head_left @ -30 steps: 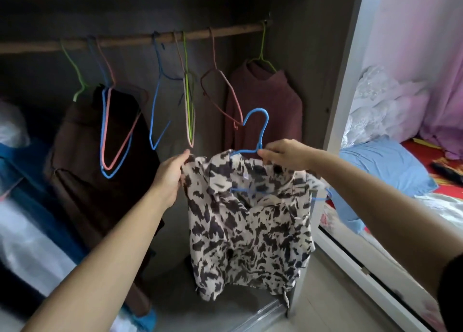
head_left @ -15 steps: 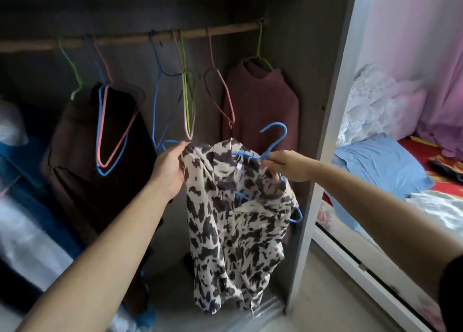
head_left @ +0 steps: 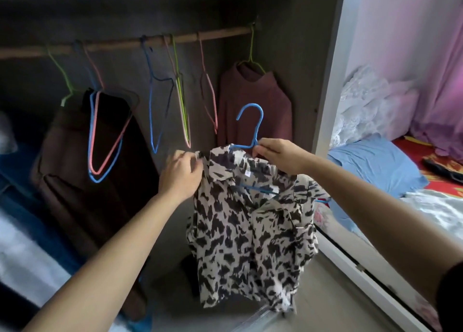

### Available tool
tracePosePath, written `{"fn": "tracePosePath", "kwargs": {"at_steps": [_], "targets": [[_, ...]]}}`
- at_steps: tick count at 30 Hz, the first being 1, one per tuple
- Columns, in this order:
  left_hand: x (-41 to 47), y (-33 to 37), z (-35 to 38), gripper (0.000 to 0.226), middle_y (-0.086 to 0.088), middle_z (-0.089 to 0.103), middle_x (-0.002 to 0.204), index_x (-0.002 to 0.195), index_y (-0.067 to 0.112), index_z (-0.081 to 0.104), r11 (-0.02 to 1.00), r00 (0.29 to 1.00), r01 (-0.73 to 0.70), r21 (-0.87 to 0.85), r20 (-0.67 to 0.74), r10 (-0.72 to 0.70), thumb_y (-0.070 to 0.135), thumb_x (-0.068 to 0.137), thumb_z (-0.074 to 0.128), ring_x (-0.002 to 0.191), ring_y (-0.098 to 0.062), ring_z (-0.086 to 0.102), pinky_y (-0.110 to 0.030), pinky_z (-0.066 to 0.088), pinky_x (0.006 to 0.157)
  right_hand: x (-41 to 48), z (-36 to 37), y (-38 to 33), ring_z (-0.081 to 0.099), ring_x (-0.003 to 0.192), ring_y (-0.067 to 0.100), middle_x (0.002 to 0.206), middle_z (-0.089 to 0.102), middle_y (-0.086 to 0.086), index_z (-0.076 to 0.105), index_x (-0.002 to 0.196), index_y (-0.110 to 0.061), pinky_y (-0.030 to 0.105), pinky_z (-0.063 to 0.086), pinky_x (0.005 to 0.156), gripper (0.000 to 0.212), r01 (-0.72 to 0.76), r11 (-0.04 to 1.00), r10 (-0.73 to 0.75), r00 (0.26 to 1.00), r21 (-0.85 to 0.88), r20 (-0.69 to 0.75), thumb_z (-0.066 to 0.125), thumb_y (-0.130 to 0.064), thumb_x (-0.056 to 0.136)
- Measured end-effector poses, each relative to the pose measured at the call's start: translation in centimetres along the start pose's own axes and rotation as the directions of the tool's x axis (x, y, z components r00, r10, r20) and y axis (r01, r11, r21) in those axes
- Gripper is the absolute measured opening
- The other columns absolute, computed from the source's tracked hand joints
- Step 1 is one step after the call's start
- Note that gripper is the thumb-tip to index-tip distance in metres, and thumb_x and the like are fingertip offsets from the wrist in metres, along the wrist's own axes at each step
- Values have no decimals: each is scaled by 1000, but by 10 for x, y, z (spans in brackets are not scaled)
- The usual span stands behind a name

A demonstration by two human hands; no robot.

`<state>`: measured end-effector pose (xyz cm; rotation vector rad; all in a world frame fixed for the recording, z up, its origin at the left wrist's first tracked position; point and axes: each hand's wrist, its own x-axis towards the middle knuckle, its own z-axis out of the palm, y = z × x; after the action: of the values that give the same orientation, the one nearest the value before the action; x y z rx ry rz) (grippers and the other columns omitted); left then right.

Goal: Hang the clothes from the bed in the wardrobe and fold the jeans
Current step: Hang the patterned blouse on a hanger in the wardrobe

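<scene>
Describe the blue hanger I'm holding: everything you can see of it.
The blue hanger is thin coated wire, as it looks. Its hook stands upright and free, below the rail. The right hand pinches it beside the neck. The rest sits inside the shirt; a bar shows at the open collar, one tip pokes out at right. The left hand holds the shirt only.

A dark grey wardrobe [head_left: 283,56] with a wooden rail [head_left: 220,34] stands beside a bed [head_left: 436,206]; brightly lit pink curtains [head_left: 446,81] hang behind it.
</scene>
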<state>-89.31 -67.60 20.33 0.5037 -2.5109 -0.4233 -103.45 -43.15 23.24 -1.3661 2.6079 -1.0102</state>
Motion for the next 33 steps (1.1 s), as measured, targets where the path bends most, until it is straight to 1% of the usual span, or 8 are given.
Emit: {"fn": "tracePosePath", "kwargs": {"at_steps": [3,5,9,14,22,26,30,33], "targets": [[1,10,-1,43,-12,60,113,115,9,60,989,962,-106,107,-239,129,46,99,45,107,-31,53,-43,44,88,-1,-13,-2,52,60,-10,65,55,-35,65,97,-19,4,38,61,26,32,999,-32,999,-15,23,44,-30,107],[6,18,0,48,-7,62,116,120,14,63,967,961,-224,120,-139,240,51,100,41,110,-28,54,-43,41,91,-2,-20,-1,53,62,-5,69,58,-29,66,100,-22,8,40,62,27,49,998,-48,998,-28,39,43,-35,106],[12,32,6,25,14,72,104,111,20,74,876,946,-190,-443,156,284,34,98,57,98,2,64,-24,49,86,-5,-30,3,59,79,1,89,67,-10,66,100,-34,13,44,73,25,74,996,-73,997,-49,32,43,-41,105],[16,35,15,12,27,71,81,97,25,75,655,991,-104,-748,-22,132,18,94,65,78,13,61,-8,47,72,-16,-39,11,60,74,-5,77,65,-26,63,91,-43,14,44,70,20,43,995,-45,999,-86,-20,49,-40,103],[22,28,23,7,21,74,87,91,34,75,755,954,-130,-643,127,272,28,88,73,84,5,66,-21,52,82,-25,-38,1,64,72,14,80,70,-9,73,103,-33,34,53,71,22,-2,999,-1,998,-42,-59,53,-42,101],[18,26,20,26,23,73,81,80,42,72,698,971,-145,-701,36,238,18,88,74,77,9,65,-11,49,72,-31,-38,-11,50,47,-2,52,57,-20,67,63,-52,12,39,50,39,-90,994,91,996,58,-20,56,-43,100],[17,24,19,12,17,75,84,85,33,75,715,952,-183,-674,58,299,21,88,74,80,1,69,-15,52,74,-40,-43,-11,50,47,17,53,57,4,69,74,-9,27,41,50,39,-247,955,240,969,161,65,62,-40,97],[21,27,15,11,5,74,90,93,17,78,790,902,-416,-450,-97,420,24,91,69,87,-13,66,-26,49,79,-44,-42,-7,44,40,12,46,51,0,67,84,6,21,39,42,42,-314,910,328,945,270,-5,65,-34,95]]}}
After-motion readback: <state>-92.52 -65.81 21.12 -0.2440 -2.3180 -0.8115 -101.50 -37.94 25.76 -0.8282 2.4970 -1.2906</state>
